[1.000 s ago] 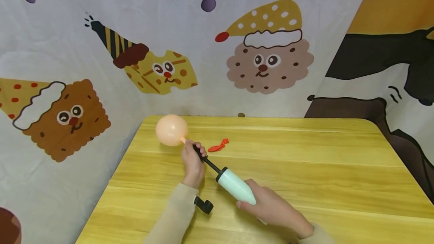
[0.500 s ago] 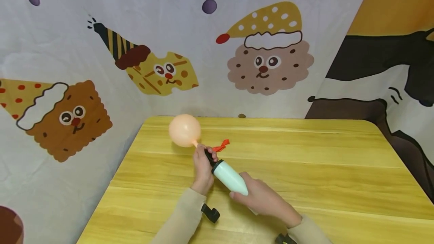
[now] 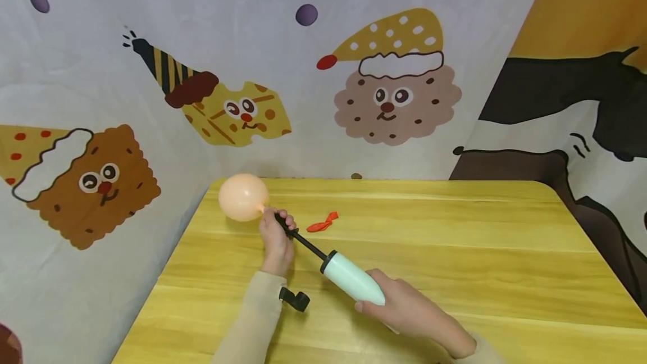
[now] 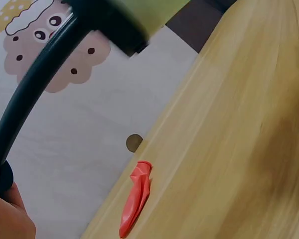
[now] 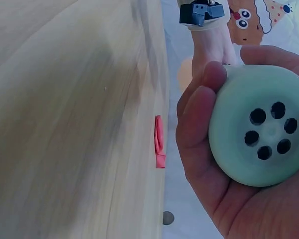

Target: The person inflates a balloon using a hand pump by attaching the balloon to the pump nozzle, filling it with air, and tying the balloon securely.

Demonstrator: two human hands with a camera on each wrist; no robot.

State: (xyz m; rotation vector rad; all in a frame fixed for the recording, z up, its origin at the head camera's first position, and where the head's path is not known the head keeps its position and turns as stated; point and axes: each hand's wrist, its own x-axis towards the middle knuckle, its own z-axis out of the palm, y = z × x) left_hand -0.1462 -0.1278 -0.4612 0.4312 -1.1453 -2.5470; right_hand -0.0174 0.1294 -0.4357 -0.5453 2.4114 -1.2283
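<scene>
My left hand (image 3: 275, 240) grips the black end of a balloon pump (image 3: 354, 278) near the neck of an inflated peach balloon (image 3: 244, 198). The balloon points away to the far left. My right hand (image 3: 409, 308) is wrapped around the pump's mint-green barrel, whose vented round end (image 5: 269, 169) fills much of the right wrist view. Between the hands a long stretch of black rod (image 3: 310, 244) shows, also crossing the left wrist view. Fingers hide how the balloon's neck meets the pump.
A flat red balloon (image 3: 322, 222) lies uninflated on the wooden table (image 3: 455, 240), right of my left hand. Behind and left of the table hangs a cartoon-printed cloth (image 3: 313, 128). A black camera mount (image 3: 295, 299) sits on my left wrist.
Half a second ago the rod was pushed into the barrel; now it is drawn out again. My left hand and the balloon have moved left, while my right hand has shifted slightly right.
</scene>
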